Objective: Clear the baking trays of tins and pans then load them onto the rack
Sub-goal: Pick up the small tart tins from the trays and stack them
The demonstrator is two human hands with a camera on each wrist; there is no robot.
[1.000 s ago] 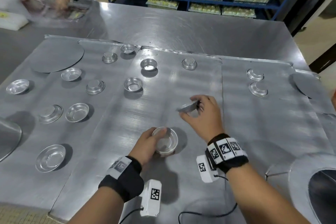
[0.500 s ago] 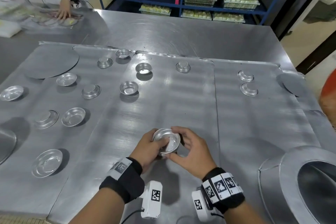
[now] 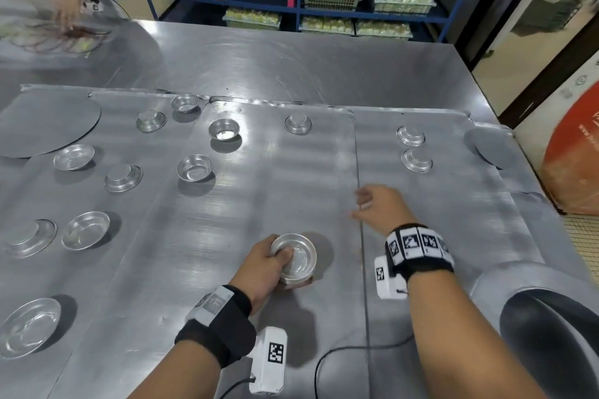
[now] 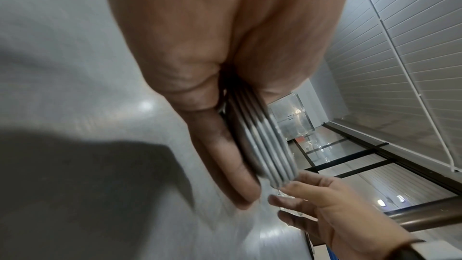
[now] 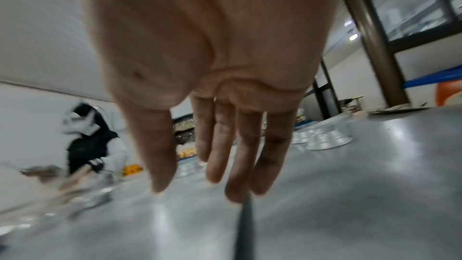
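tin stack (image 3: 296, 258): near centre of middle tray (image 3: 259, 204), gripped by left hand (image 3: 264, 264) | right hand (image 3: 381, 209): empty, fingers loosely spread, just right of stack over tray seam | loose tins (image 3: 194, 168): scattered left and far | worktop (image 3: 291, 61): steel

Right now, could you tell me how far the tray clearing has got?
Early. The left hand grips a stack of nested tins; the right hand is empty, fingers straight. Many single tins, like this one, remain on the baking trays; no tray is racked.
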